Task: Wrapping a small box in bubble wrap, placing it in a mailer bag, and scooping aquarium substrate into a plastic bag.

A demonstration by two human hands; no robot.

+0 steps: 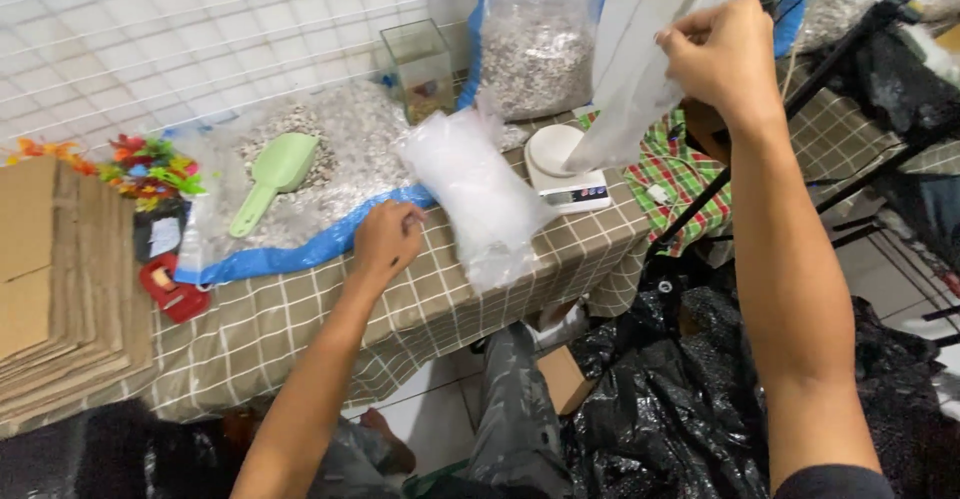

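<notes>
Both hands are at work: the right hand (725,59), raised in the upper right of the frame, pinches the top edge of a clear plastic bag (630,79) that hangs down toward the table, while the left hand (387,239), at centre, is closed with its fingers curled at the edge of a stack of clear plastic bags (480,199) lying on the table (whether it grips a bag there I cannot tell). One table (300,319) fills the middle left, covered in a brown checked cloth. One large open sack of pale gravel (330,159) with a blue rim lies flat on it, and a second, upright sack (535,39) stands at top centre. One pile of flat cardboard (50,269) sits at far left. One white kitchen scale (562,169) stands just under the hanging bag. One green scoop (272,179) rests on the gravel. The held bag is thin, translucent and empty, slightly crumpled.
</notes>
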